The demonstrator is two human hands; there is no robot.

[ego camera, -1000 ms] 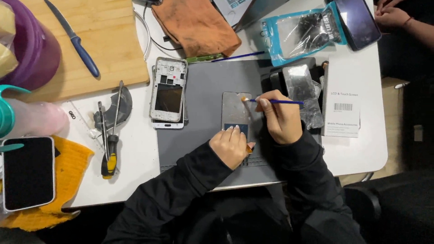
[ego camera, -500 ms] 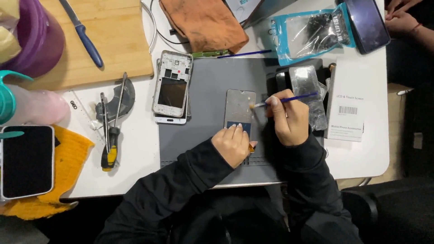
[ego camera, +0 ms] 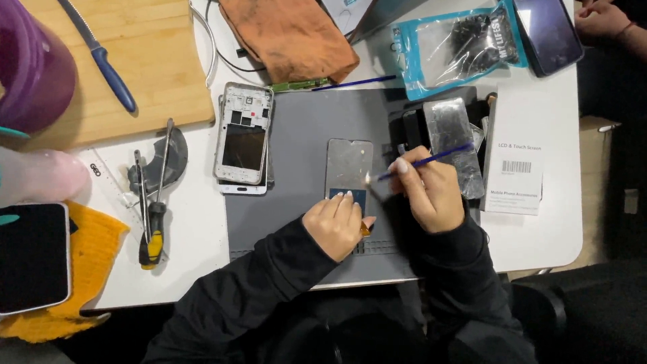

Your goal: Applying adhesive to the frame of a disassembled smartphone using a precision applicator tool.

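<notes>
Here, from the left, a screwdriver (ego camera: 149, 229) lies on the white table (ego camera: 195, 222), then an open phone frame (ego camera: 242, 138) sits at the edge of a grey mat (ego camera: 303, 168). On the mat lies a screen panel (ego camera: 349, 165), its lower end pinned under the left hand's (ego camera: 333, 226) curled fingertips. Just right, the right hand (ego camera: 428, 192) pinches a thin blue brush (ego camera: 421, 162), its tip touching the panel's right edge.

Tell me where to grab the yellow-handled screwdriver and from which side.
Grip the screwdriver by its yellow and black handle, the thick end nearest the table's near edge. Come from above: it lies flat, shaft pointing away, with tweezers close on one side.
</notes>
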